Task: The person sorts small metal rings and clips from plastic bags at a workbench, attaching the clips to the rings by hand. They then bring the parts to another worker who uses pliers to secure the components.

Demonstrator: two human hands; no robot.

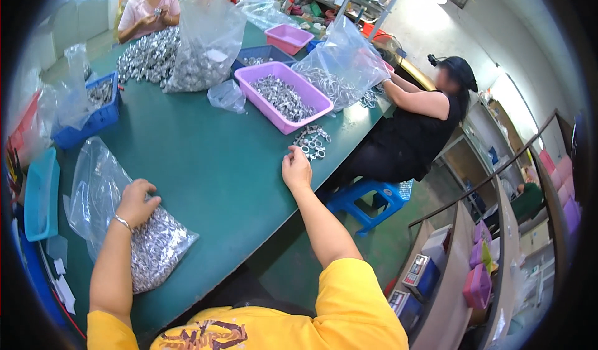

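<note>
While left hand [137, 201] grips it, clear plastic bag [106, 216], crumpled, full of silvery rings

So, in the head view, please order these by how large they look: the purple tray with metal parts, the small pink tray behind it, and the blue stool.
1. Purple tray, clearly the largest.
2. Blue stool.
3. Small pink tray.
The stool is nearer to the camera and the pink tray is farther away, so the order of these two is uncertain.

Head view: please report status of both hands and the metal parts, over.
Left hand reaching into clear bag of small metal rings. Right hand resting on green table, fingertips beside loose metal clamps. Purple tray beyond, nothing blocking.
</note>
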